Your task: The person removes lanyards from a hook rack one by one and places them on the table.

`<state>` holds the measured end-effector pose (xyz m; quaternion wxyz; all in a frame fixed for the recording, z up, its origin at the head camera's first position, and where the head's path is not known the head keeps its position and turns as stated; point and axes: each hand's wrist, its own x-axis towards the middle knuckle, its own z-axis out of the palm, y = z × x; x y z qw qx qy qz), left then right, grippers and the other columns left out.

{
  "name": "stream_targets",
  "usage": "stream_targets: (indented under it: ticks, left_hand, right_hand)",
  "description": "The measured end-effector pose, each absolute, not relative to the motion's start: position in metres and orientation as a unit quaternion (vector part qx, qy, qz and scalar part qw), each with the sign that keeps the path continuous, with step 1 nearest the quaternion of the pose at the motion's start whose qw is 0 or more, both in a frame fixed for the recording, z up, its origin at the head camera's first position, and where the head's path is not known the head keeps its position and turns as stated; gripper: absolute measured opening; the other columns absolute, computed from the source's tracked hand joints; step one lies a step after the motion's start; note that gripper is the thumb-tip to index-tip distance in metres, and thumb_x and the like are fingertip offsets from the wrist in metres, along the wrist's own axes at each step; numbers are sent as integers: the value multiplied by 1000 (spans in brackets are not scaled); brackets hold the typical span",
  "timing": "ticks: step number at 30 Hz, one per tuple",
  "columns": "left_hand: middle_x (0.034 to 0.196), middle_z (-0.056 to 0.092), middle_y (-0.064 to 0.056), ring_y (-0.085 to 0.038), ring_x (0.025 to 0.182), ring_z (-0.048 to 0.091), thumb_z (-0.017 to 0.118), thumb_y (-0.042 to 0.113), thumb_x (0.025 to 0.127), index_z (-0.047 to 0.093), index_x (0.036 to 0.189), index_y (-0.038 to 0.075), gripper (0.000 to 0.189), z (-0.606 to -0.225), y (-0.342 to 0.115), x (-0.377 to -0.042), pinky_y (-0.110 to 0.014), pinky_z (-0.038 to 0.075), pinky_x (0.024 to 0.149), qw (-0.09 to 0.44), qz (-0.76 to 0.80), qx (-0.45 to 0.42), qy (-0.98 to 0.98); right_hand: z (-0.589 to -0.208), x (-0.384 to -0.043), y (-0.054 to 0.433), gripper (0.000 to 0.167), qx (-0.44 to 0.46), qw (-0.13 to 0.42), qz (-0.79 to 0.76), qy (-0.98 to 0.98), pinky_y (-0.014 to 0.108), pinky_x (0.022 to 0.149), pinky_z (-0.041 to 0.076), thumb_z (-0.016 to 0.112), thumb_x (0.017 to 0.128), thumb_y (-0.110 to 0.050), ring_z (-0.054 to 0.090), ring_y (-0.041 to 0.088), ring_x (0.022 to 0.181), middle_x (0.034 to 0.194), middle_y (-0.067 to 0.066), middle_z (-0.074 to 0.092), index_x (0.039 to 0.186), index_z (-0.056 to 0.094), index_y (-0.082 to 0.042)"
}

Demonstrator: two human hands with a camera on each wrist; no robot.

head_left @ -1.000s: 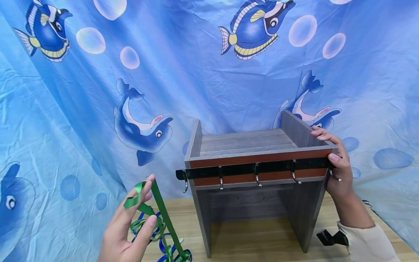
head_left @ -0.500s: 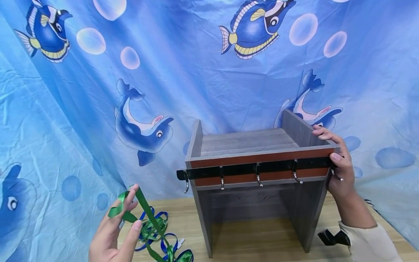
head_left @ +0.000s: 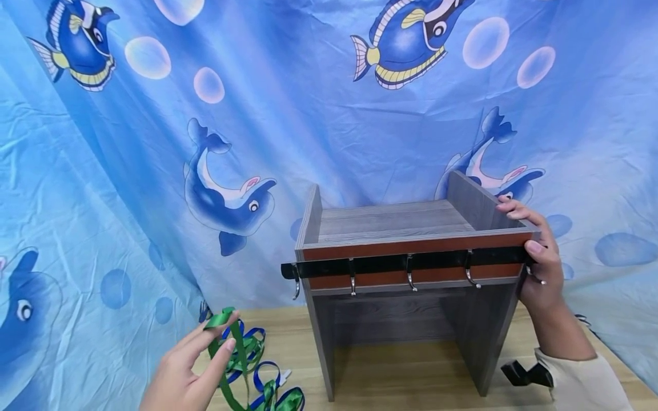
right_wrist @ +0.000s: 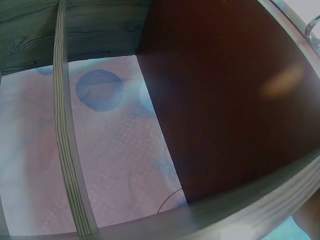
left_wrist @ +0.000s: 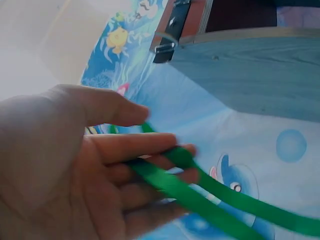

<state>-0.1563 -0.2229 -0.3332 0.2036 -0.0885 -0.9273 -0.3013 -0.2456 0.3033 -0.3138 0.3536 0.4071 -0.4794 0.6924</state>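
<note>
My left hand (head_left: 190, 365) is at the lower left, fingers extended and thumb held apart. A green ribbon (head_left: 224, 319) drapes over its fingers and trails down to the table; the left wrist view shows the ribbon (left_wrist: 175, 192) running among the fingers. My right hand (head_left: 542, 268) grips the front right corner of a grey wood-grain shelf (head_left: 317, 331), thumb in front and fingers over the side panel. A black hook rail (head_left: 380, 264) with several metal hooks crosses the shelf's reddish-brown front strip (head_left: 380, 247). The right wrist view shows mostly shelf panels (right_wrist: 225, 110).
A tangle of green and blue ribbon (head_left: 252, 348) lies on the wooden table (head_left: 401, 371), left of the shelf. A blue curtain (head_left: 319, 125) printed with fish and dolphins hangs behind. Something black (head_left: 526, 375) sits by the right sleeve (head_left: 581, 379).
The left hand has shifted downward, and the ribbon over its fingers now hangs slacker. The right hand keeps its grip on the shelf corner. The head view has shifted slightly.
</note>
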Motion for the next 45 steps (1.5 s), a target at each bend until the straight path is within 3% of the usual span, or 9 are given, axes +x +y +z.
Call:
stream_targets:
  ticks: [15,19,24,29,33,36,39,42,45]
  left_hand:
    - [109,79,-13,-32,96,73,58,39,109,79,111,2,43,-352,-252,-194,-49,61,78,-153,-316,-102,-931]
    - [68,65,4,-14,66,55,60,40,107,79,78,11,45,-363,-257,-206,-36,51,69,-174,-322,-117,-923]
    - [80,77,-2,-9,57,48,65,26,102,79,74,4,39,-378,-260,-217,-35,54,64,-222,-355,-90,-904]
    - [106,81,-12,-18,86,71,67,15,98,80,76,-2,30,-387,-258,-222,-46,63,68,-247,-365,-48,-896]
    - [103,82,-9,-21,85,72,69,14,94,73,63,7,33,-389,-258,-223,-45,62,67,-244,-372,-41,-895]
    - [67,67,4,-11,59,54,70,16,96,53,50,18,49,-390,-259,-225,-35,51,57,-238,-381,-65,-891]
    - [53,34,9,-11,51,22,67,19,100,38,53,21,55,-391,-259,-228,-30,30,54,-235,-384,-90,-888]
    - [66,59,1,-21,56,50,64,21,104,66,69,8,37,-389,-258,-234,-39,47,58,-227,-374,-100,-893]
    - [109,77,-14,-41,101,72,64,23,105,77,113,-3,30,-385,-256,-238,-55,61,83,-213,-373,-102,-897]
  right_hand:
    - [-313,-246,303,46,403,353,696,-478,37,125,21,31,95,-6,30,31,153,146,16,58,129,60,6]
    - [-313,-245,305,47,405,354,694,-478,36,125,22,31,95,-5,30,31,154,146,16,57,130,60,6]
    - [-314,-245,304,46,405,348,696,-481,35,126,22,32,95,-6,28,31,155,148,15,57,130,60,5]
    - [-314,-245,304,47,405,349,692,-486,36,127,21,31,96,-7,26,31,157,149,15,56,132,59,5]
    - [-316,-244,305,47,405,350,691,-486,36,127,22,31,96,-7,26,31,157,150,15,55,132,59,5]
    - [-317,-243,305,48,407,352,690,-484,36,126,22,31,96,-7,26,31,156,150,16,54,132,58,6]
    - [-316,-244,305,47,413,354,688,-480,35,128,19,32,96,-5,28,32,155,149,17,55,132,58,7]
    - [-315,-244,304,45,418,355,687,-477,36,129,18,32,96,-3,30,32,155,148,17,56,132,58,8]
    - [-314,-245,304,46,419,353,688,-476,36,129,19,32,96,-3,30,32,155,148,16,56,131,59,8]
